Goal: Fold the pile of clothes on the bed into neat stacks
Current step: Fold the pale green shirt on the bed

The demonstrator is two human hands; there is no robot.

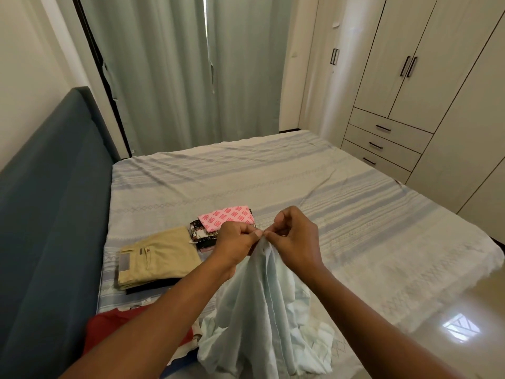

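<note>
Above the near edge of the bed (314, 170), both arms reach forward. The left hand (235, 242) and right hand (296, 236) meet, fingers curled, each pinching the top of a pale blue garment (262, 305) that hangs down onto the bed.

The pale blue garment (262, 296) is thin, soft cloth; khaki trousers (158, 255) – sturdier matt weave; floor (451, 305) glossy – headboard (54, 214) matt fabric.

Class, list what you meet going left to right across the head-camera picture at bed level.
In order: blue headboard → folded khaki trousers → pink patterned cloth → right hand → wardrobe drawers.
</note>
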